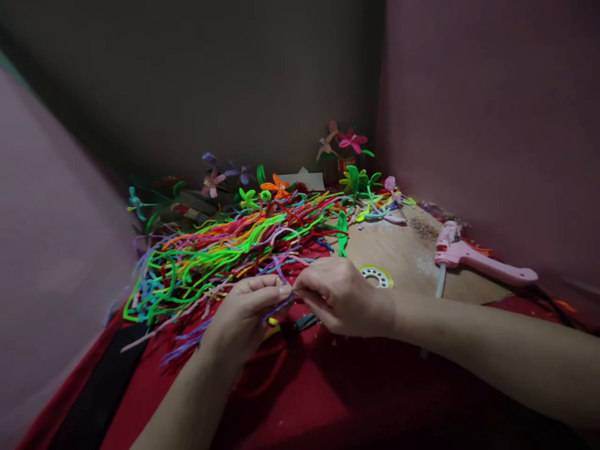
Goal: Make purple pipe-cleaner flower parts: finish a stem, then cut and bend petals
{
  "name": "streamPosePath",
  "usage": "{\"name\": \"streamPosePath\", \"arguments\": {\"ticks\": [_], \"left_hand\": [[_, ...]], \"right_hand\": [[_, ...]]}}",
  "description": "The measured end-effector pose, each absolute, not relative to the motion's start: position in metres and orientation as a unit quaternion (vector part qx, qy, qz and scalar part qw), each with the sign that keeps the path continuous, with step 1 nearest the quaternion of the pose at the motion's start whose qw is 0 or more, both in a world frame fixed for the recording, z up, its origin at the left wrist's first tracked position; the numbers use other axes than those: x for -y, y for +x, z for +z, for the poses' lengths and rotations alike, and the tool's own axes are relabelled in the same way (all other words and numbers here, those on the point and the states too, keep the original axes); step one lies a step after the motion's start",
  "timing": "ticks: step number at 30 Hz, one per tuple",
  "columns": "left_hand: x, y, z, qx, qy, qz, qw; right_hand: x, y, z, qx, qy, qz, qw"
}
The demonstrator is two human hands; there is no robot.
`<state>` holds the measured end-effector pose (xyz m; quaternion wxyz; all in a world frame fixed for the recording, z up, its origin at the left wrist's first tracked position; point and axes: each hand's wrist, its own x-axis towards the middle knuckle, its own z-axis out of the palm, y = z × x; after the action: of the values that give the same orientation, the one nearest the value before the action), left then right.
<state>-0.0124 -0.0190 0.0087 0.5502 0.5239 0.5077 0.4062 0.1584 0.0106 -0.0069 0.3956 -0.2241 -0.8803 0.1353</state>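
Note:
Both hands meet over the red cloth, fingertips nearly touching. My left hand [250,306] pinches a purple pipe cleaner [280,270], which sticks up between the hands and also runs down beside the left fingers. My right hand [340,294] is closed at the same spot, its thumb and forefinger pressed on the purple pipe cleaner. Below the fingers lie scissors [304,322] with dark blades and a yellow part, partly hidden by the hands. More purple pipe cleaners [187,344] rest left of my left wrist.
A heap of colourful pipe cleaners [225,240] spreads behind the hands. A pink glue gun [485,259] lies right on a brown board [403,250], near a tape roll [376,277]. Finished pipe-cleaner flowers [352,141] stand along the back wall. A black strip [100,387] lies left.

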Motion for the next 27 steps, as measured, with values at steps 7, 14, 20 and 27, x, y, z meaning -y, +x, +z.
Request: {"name": "streamPosePath", "arguments": {"ticks": [7, 14, 20, 27], "left_hand": [[0.019, -0.012, 0.012, -0.477, 0.468, 0.442, 0.598], [0.030, -0.011, 0.019, -0.457, 0.704, 0.499, 0.214], [0.028, -0.011, 0.014, -0.496, 0.697, 0.451, 0.255], [0.023, -0.016, 0.010, -0.509, 0.581, 0.385, 0.505]], "right_hand": [[-0.007, 0.159, -0.003, 0.837, -0.243, 0.213, 0.442], [-0.012, 0.154, 0.002, 0.618, -0.255, 0.627, 0.400], [-0.004, 0.156, -0.002, 0.741, -0.280, 0.451, 0.410], [-0.003, 0.154, -0.007, 0.810, -0.261, 0.302, 0.429]]}}
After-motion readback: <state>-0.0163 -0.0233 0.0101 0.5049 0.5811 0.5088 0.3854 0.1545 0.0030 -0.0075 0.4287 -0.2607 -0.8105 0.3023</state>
